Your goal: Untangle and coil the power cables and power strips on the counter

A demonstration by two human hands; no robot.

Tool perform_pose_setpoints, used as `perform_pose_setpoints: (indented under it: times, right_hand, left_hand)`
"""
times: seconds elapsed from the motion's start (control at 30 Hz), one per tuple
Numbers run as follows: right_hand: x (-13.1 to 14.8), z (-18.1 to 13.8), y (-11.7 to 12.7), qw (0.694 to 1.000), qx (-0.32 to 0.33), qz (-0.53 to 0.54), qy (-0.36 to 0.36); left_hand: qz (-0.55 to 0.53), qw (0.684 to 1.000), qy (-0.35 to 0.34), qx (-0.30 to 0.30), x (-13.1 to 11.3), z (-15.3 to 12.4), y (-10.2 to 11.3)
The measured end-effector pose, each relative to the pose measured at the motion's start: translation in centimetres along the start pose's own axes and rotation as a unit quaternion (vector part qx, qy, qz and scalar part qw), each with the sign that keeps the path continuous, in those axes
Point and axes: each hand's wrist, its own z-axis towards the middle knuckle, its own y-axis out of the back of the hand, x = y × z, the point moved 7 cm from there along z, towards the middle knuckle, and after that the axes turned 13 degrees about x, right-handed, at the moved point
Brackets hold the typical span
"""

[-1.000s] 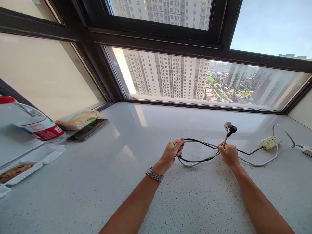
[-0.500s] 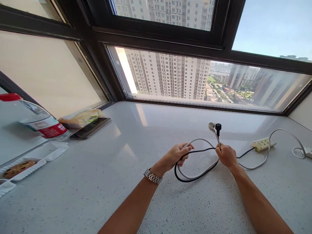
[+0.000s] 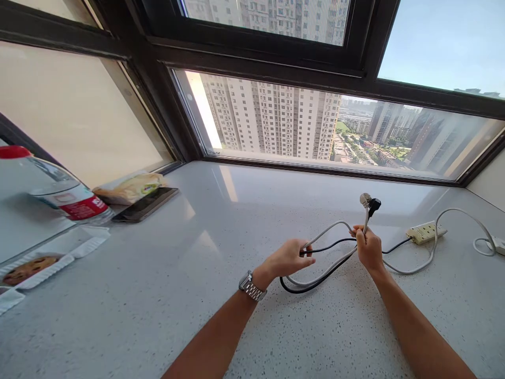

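Observation:
My right hand [image 3: 368,247] is closed around a white power cord [image 3: 333,227] and a black power cord [image 3: 331,246], near their plug ends. Above that fist stick up a white plug [image 3: 365,200] and a black plug [image 3: 374,207]. To its left the cords form a loop over the speckled counter. My left hand [image 3: 290,259], with a metal watch [image 3: 252,287] on the wrist, has its fingers curled round the loop's left side. From the right fist, both cords run on rightward; the black one reaches a power strip [image 3: 426,232].
A white adapter or second strip [image 3: 497,246] lies at the right edge. On the left are a bottle with a red cap [image 3: 79,202], a phone [image 3: 145,205], a packaged food item [image 3: 130,188] and a cookie tray [image 3: 84,245]. A window frame [image 3: 327,173] borders the counter's back.
My right hand has shifted slightly, and the two plugs have moved right and tilted. My left hand has turned over on the loop and moved a little rightward, its fingers reaching differently round the cords.

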Motion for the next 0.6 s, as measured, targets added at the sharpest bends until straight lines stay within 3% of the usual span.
perform_pose_setpoints:
  times: [0.1, 0.2, 0.27, 0.33, 0.43, 0.6]
  right_hand:
    - [0.7, 0.0, 0.1, 0.999, 0.008, 0.038, 0.026]
    - [1.4, -0.1, -0.4, 0.997, 0.061, 0.023, 0.037]
    - [1.7, -0.2, -1.1, 0.992, 0.116, -0.005, 0.04]
    - [1.8, -0.4, -2.2, 0.982, 0.185, -0.021, 0.045]
    - [1.7, -1.0, -3.4, 0.964, 0.263, -0.005, 0.047]
    - [2.2, -1.4, -3.5, 0.956, 0.279, 0.057, 0.067]
  left_hand:
    - [-0.005, 0.997, -0.059, -0.058, -1.1, -0.2, -0.1]
    - [0.0, 0.974, -0.112, -0.196, -1.9, -1.0, 0.8]
    - [-0.002, 0.958, -0.139, -0.252, -2.2, -1.5, 1.3]
    - [-0.011, 0.96, -0.156, -0.233, -2.4, -1.5, 1.3]
    - [-0.032, 0.974, -0.17, -0.146, -2.7, -1.3, 1.0]
    - [-0.042, 0.979, -0.182, -0.078, -3.2, -1.8, 1.5]
